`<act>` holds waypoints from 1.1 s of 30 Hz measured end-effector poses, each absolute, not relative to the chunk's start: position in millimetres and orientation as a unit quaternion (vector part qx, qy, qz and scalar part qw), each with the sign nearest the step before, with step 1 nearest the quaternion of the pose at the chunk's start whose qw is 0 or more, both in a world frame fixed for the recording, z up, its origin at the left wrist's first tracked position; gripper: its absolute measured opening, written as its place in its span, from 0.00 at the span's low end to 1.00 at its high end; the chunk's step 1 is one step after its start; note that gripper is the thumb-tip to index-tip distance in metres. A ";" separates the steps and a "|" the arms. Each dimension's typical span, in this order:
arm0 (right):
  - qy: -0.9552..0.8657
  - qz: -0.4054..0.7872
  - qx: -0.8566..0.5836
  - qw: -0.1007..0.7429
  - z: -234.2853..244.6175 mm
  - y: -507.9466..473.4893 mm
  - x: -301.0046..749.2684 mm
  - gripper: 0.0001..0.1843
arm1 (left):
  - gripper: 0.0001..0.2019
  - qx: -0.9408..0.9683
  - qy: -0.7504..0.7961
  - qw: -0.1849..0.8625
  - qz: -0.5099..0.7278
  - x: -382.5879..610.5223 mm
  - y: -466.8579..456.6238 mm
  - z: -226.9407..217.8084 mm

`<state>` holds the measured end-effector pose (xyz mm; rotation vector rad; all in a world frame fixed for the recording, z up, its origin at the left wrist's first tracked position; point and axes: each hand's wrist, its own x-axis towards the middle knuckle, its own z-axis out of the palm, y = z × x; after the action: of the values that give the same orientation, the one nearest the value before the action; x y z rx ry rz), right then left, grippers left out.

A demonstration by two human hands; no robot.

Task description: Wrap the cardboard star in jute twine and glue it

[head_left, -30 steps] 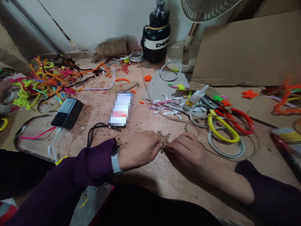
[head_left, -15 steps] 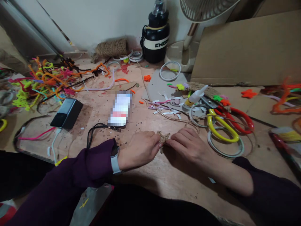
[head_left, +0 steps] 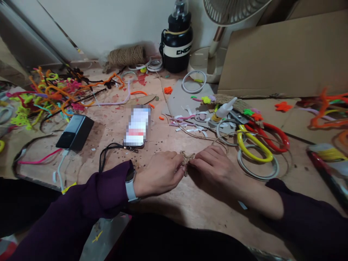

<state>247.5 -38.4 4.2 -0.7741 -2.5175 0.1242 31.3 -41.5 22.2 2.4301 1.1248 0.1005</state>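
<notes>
Between my hands, just above the wooden table [head_left: 160, 214], is a small brown star-shaped piece [head_left: 186, 159] that looks made of twine. My left hand [head_left: 160, 172] pinches it from the left, thumb and fingers pressed together. From the right, the closed fingertips of my right hand [head_left: 217, 165] grip its other side. My fingers cover parts of the piece. A phone [head_left: 137, 127] with a lit screen lies beyond my left hand. Past my right hand are a yellow ring [head_left: 254, 148], a pale tape roll [head_left: 258, 168] and a glue bottle [head_left: 224, 110].
A power bank [head_left: 74, 132] and tangled coloured pipe cleaners [head_left: 57, 90] occupy the left. At the back stand a twine spool [head_left: 127, 55], a black bottle [head_left: 177, 49] and a fan [head_left: 214, 54]. Cardboard [head_left: 282, 54] leans at the right; paper scraps [head_left: 195, 127] lie mid-table.
The whole view has shifted slightly, so things appear a little further left. Both hands keep their grip on the star-shaped piece, with hardly any movement of the fingers.
</notes>
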 end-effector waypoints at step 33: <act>-0.917 0.109 -0.276 0.266 -10.6 -32.4 256.1 0.07 | 0.09 0.893 0.385 0.226 0.052 24.2 -47.0 24.0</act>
<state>256.1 -32.4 -10.6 -0.7453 -2.4775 0.2952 24.2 -47.0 24.0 2.4625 1.0610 0.1431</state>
